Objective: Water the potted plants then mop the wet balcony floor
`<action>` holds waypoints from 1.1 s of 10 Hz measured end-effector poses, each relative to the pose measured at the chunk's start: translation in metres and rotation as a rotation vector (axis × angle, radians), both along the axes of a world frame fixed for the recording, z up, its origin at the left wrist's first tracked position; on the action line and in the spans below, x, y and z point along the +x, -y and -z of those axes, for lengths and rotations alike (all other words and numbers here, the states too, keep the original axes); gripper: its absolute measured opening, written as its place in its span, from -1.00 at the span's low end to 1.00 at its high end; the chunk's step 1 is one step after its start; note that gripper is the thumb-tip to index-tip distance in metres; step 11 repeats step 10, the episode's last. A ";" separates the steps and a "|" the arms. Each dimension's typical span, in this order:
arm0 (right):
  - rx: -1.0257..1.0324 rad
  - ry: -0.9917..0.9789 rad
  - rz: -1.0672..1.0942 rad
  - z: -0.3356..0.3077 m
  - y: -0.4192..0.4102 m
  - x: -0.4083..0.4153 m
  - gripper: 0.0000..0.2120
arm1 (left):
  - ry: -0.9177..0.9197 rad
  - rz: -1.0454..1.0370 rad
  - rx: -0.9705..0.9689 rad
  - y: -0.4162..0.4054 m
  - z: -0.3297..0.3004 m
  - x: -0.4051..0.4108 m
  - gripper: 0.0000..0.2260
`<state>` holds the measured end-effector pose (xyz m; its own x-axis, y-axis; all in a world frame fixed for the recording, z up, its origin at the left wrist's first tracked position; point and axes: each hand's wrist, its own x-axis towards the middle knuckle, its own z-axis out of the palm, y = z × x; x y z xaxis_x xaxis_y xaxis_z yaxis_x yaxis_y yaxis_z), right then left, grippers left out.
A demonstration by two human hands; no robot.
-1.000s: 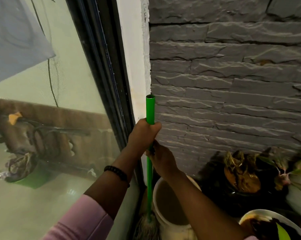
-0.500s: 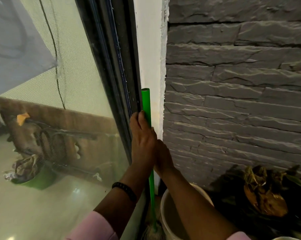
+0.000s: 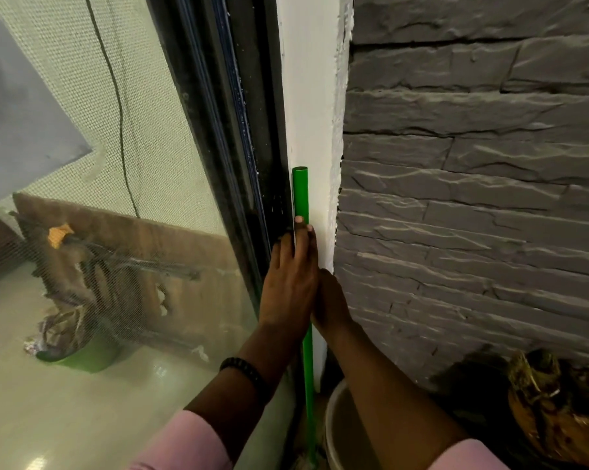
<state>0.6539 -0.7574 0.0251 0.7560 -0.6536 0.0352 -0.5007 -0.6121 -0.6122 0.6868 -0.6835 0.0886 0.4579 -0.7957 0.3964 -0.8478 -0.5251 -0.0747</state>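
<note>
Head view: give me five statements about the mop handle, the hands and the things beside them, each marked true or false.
1. The green mop handle stands upright against the white wall strip. True.
2. The left hand lies with straight fingers along the handle. True.
3. The mop handle leans on the grey stone wall. False: it stands at the white strip beside the dark door frame.
4. The left wrist carries a black bead bracelet. True.
5. The white bucket sits left of the handle. False: it sits to the right, under the right forearm.
</note>
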 end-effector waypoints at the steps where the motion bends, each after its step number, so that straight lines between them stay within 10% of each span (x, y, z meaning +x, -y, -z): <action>1: 0.048 -0.015 -0.002 -0.001 0.001 0.000 -0.67 | 0.063 -0.027 0.039 0.002 -0.002 -0.002 -0.44; 5: 0.022 -0.362 0.007 -0.012 -0.020 -0.028 -0.49 | -0.010 0.036 0.143 -0.025 0.011 0.003 -0.42; 8: -0.123 -0.462 -0.046 0.026 -0.050 -0.127 -0.57 | -0.474 0.081 0.361 -0.077 0.050 -0.056 -0.36; 11: -0.111 -0.399 -0.001 0.051 -0.076 -0.201 -0.53 | -0.275 0.125 0.599 -0.109 0.085 -0.111 -0.43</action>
